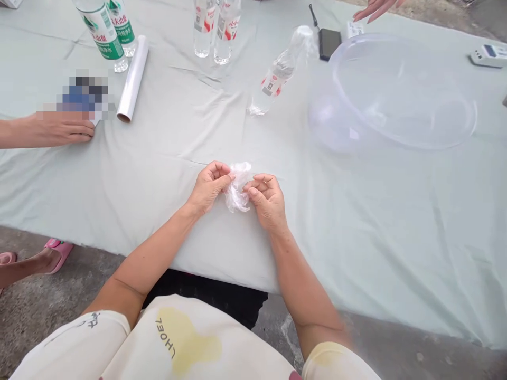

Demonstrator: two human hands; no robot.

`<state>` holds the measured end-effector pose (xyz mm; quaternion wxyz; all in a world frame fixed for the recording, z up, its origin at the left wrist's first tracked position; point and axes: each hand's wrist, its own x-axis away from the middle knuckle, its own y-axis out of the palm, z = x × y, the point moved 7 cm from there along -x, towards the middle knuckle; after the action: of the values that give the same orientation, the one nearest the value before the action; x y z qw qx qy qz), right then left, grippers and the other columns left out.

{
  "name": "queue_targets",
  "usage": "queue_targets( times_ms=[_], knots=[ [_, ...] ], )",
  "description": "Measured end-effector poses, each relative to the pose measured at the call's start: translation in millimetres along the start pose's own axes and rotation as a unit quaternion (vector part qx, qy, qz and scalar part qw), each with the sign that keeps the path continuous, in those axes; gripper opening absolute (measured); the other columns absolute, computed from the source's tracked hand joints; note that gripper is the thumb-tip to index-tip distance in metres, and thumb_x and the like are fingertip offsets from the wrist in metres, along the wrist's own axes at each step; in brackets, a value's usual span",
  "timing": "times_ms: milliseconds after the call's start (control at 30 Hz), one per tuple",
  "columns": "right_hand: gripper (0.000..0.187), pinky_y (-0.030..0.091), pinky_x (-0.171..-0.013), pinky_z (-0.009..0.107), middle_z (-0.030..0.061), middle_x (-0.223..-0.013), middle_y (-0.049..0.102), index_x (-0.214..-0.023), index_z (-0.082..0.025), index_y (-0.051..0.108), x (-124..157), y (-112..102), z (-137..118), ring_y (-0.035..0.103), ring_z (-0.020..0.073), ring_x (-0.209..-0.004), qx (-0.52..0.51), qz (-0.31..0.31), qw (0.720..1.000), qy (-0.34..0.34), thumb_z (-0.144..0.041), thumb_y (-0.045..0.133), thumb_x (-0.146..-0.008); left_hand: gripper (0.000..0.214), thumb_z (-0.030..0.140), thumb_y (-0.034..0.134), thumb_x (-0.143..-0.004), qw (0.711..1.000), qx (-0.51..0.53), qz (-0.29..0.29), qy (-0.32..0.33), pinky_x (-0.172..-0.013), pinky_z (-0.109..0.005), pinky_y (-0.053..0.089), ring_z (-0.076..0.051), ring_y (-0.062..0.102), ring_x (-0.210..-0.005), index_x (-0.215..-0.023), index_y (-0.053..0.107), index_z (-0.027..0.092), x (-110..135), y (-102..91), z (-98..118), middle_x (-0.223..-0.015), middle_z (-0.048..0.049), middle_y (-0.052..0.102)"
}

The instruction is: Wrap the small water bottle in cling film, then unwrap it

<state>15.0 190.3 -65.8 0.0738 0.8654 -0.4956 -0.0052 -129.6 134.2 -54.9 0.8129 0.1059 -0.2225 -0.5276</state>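
Over the pale green tablecloth [158, 221], my left hand [208, 187] and my right hand [266, 201] pinch a crumpled piece of transparent plastic film [237, 187] between them. Its folds bunch up between my fingertips, and part of it is hidden behind my fingers. Both hands rest close to the table's near edge. Farther up the cloth, a roll of plastic wrap [133, 79] lies out of reach of my fingers.
A large transparent plastic basin [396, 92] lies on its side at the right, near a fallen water bottle [279, 68]. Upright water bottles [204, 29] stand at the far edge. A co-worker's hand [59, 128] rests at the left, and another person's fingers [374, 8] show at the top.
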Motion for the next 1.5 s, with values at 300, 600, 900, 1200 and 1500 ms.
queue_targets(
  times_ms=[300, 600, 900, 1200, 1500],
  knots=[
    [0.034, 0.052, -0.058, 0.032, -0.0016, -0.078, 0.063, -0.095, -0.031, 0.069, 5, -16, -11, 0.058, 0.0154, -0.066, 0.022, 0.067, 0.997, -0.008, -0.05, 0.082, -0.069, 0.032, 0.032, 0.083, -0.069, 0.99, -0.052, -0.094, -0.093, -0.049, -0.02, 0.034, -0.007, 0.049, -0.055, -0.085, 0.061, 0.017, 12, 19.8, -15, -0.071, 0.0024, 0.058],
    [0.033, 0.045, -0.046, 0.016, -0.0058, -0.074, 0.061, -0.082, -0.025, 0.065, -5, -46, -3, 0.051, 0.0045, -0.056, -0.205, 0.129, 0.968, 0.068, -0.031, 0.089, -0.06, 0.024, 0.033, 0.075, -0.077, 0.982, -0.08, -0.127, -0.116, -0.046, -0.018, 0.038, -0.006, 0.049, -0.052, -0.08, 0.058, 0.017, 12, 20.3, -14, -0.068, 0.0031, 0.055],
    [0.028, 0.043, -0.04, 0.013, -0.0065, -0.071, 0.059, -0.079, -0.022, 0.06, -2, -42, 3, 0.048, 0.002, -0.048, -0.305, 0.058, 0.939, 0.15, -0.024, 0.084, -0.065, 0.034, 0.049, 0.069, -0.084, 0.992, -0.029, -0.095, -0.08, -0.064, -0.021, 0.051, -0.011, 0.065, -0.078, -0.097, 0.062, 0.019, 4, 10.4, -10, -0.096, -0.0035, 0.066],
    [0.028, 0.051, -0.05, 0.015, -0.0043, -0.075, 0.065, -0.092, -0.023, 0.068, 2, -24, 8, 0.058, 0.0062, -0.059, -0.267, 0.04, 0.948, 0.169, -0.04, 0.08, -0.072, 0.03, 0.039, 0.079, -0.075, 0.977, -0.102, -0.143, -0.12, -0.046, -0.018, 0.039, -0.005, 0.047, -0.049, -0.076, 0.06, 0.016, 16, 25.7, -18, -0.063, 0.0045, 0.052],
    [0.047, 0.057, -0.066, 0.028, 0.0031, -0.1, 0.072, -0.103, -0.025, 0.07, 10, 1, 0, 0.068, 0.0174, -0.084, -0.142, -0.045, 0.981, 0.123, -0.052, 0.084, -0.067, 0.022, 0.037, 0.068, -0.08, 0.989, -0.131, -0.067, -0.026, -0.048, -0.02, 0.047, -0.01, 0.057, -0.06, -0.084, 0.069, 0.016, 15, 23.0, -20, -0.074, -0.0006, 0.062]
  ],
)
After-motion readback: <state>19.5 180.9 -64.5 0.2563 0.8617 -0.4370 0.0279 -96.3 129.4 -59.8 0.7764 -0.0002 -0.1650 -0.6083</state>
